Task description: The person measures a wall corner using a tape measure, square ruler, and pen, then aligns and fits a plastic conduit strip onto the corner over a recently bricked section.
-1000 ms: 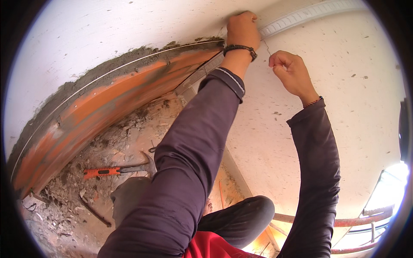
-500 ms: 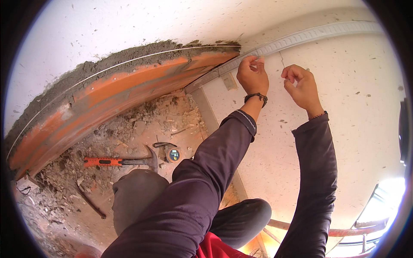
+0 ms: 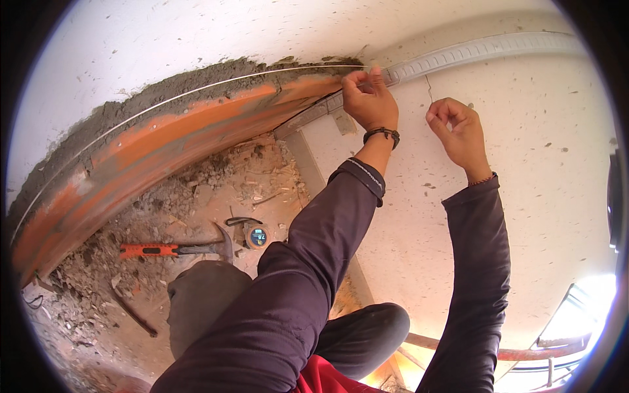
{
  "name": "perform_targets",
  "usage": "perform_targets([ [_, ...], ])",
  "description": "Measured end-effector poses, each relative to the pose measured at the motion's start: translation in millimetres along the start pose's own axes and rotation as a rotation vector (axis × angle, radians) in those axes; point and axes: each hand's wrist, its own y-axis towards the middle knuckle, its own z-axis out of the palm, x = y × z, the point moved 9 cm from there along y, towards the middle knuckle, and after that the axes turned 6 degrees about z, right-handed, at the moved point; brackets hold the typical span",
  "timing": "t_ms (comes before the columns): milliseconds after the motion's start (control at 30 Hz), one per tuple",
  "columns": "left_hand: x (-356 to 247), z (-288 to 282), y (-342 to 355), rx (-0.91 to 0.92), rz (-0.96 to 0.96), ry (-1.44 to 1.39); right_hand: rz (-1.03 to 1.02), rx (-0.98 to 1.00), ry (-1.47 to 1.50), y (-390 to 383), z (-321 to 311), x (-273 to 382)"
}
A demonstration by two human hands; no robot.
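Note:
A white string [image 3: 196,90] runs taut along the wet mortar strip [image 3: 216,73] above the orange bricks [image 3: 170,136]. It ends at the fingertips of my left hand [image 3: 372,103], which is closed on it beside the wall corner. Just behind this hand a grey slotted metal strip [image 3: 472,52] crosses the white wall. Further right, my right hand [image 3: 462,134] is held in a pinch close to the wall. A thin dark line [image 3: 428,87] comes down to its fingertips; I cannot tell whether this is thread or a crack, nor what the fingers hold.
On the rubble-strewn floor [image 3: 196,196] lie an orange-handled claw hammer [image 3: 154,250] and a round tape measure [image 3: 257,236] with a dark strap. A curved dark rod [image 3: 134,312] lies nearer. My bent knees [image 3: 206,304] are below, and a reddish bar [image 3: 517,354] stands at the lower right.
My left hand has moved left toward the corner, its thumb now pointing up. My right hand stays nearly in place. The view has shifted slightly.

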Motion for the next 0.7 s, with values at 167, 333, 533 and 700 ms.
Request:
perform_targets([
  [167,-7.3,7.9,13.0,0.138,0.134,0.047,-0.018,-0.029,0.009,0.8,-0.6,5.2],
  [333,-22.0,18.1,12.8,0.151,0.335,0.032,-0.015,-0.054,-0.038,0.3,0.3,3.1],
  [533,-22.2,15.1,9.4,0.19,0.249,0.042,0.04,-0.06,-0.079,-9.8,-5.6,-3.8],
  [700,-20.8,16.9,11.6,0.195,0.293,0.116,0.012,-0.056,-0.063,-13.2,-5.4,5.0],
])
